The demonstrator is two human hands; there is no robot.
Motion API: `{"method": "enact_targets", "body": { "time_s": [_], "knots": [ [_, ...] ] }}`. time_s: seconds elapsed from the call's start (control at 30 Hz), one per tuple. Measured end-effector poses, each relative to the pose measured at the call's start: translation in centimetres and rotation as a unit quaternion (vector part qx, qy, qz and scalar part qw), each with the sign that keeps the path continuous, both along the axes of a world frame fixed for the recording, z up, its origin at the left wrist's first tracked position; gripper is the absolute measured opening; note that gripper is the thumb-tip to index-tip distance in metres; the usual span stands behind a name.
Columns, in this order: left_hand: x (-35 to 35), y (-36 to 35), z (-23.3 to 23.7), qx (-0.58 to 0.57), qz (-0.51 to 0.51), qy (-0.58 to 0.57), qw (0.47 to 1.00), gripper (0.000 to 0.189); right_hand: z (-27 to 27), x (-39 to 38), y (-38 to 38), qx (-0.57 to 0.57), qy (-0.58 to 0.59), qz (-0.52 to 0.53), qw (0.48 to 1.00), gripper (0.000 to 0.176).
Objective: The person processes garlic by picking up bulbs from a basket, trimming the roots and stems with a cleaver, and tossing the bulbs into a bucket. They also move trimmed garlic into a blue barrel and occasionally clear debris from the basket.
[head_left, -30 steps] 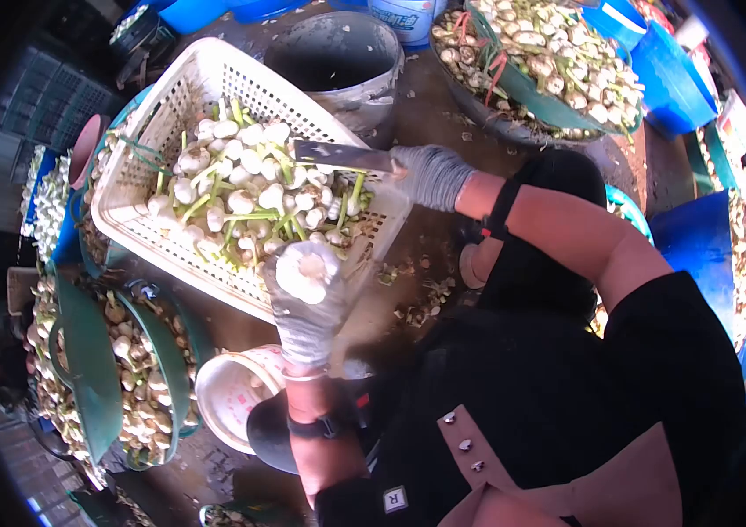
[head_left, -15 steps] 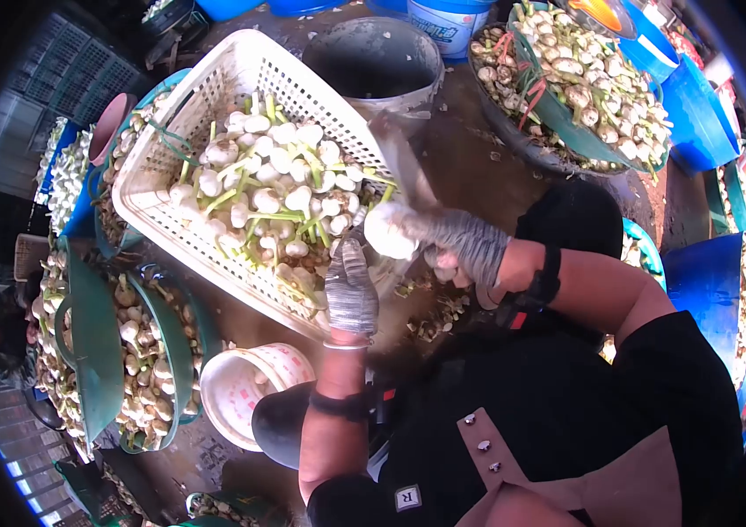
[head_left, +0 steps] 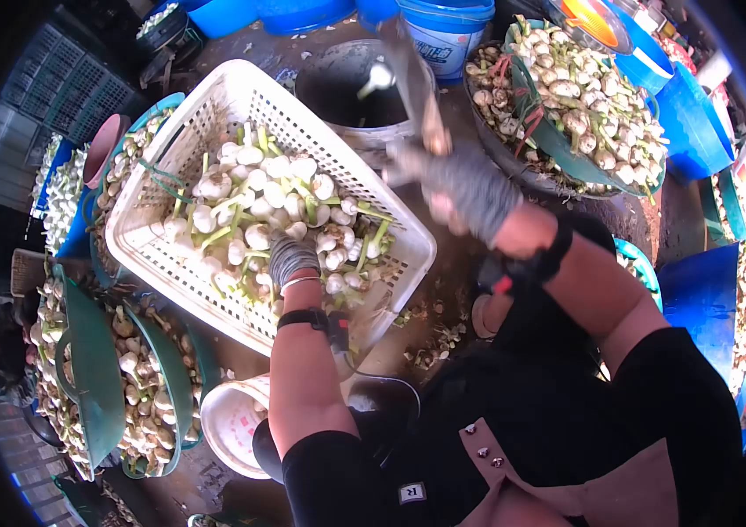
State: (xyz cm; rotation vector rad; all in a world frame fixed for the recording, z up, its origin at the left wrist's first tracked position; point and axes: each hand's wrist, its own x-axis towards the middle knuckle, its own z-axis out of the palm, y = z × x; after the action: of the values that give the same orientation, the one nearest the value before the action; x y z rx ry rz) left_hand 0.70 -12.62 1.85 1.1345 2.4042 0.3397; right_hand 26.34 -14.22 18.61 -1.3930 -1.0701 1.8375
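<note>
My right hand [head_left: 470, 189], in a grey-striped glove and blurred by motion, grips a knife [head_left: 405, 79] with a broad blade and a wooden handle. The blade points up beside a dark bucket [head_left: 338, 130]. A white garlic bulb [head_left: 379, 77] is in the air over that bucket's mouth, apart from my fingers. My left hand [head_left: 292, 258], gloved alike, reaches into a white perforated basket [head_left: 399, 230] and touches the heaped garlic bulbs [head_left: 254, 198] with green stems. Its fingertips are hidden among the bulbs, so its grip cannot be made out.
A white bucket [head_left: 231, 430] stands by my left knee. Green tubs of garlic [head_left: 96, 369] line the left side. A heaped green container [head_left: 566, 132] is at the upper right, with blue barrels [head_left: 694, 114] beyond. Trimmings [head_left: 443, 338] litter the floor.
The garlic bulb has left my right hand and is over the dark bucket. My right hand has moved up with the knife. My left hand has moved up and left into the basket's garlic.
</note>
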Motion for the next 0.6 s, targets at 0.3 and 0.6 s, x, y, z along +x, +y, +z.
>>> {"method": "enact_targets", "body": {
  "time_s": [0.3,0.6],
  "knots": [
    [-0.5,-6.3,0.2,0.285,-0.227,-0.129,0.922,0.044,-9.3,-0.3,-2.9,0.416,-0.343,0.267,0.798,0.031],
    [-2.5,-16.1,-1.3,0.314,-0.343,0.013,0.885,0.020,-8.7,-1.3,-6.4,0.627,-0.255,0.247,0.693,0.019]
  ]
}}
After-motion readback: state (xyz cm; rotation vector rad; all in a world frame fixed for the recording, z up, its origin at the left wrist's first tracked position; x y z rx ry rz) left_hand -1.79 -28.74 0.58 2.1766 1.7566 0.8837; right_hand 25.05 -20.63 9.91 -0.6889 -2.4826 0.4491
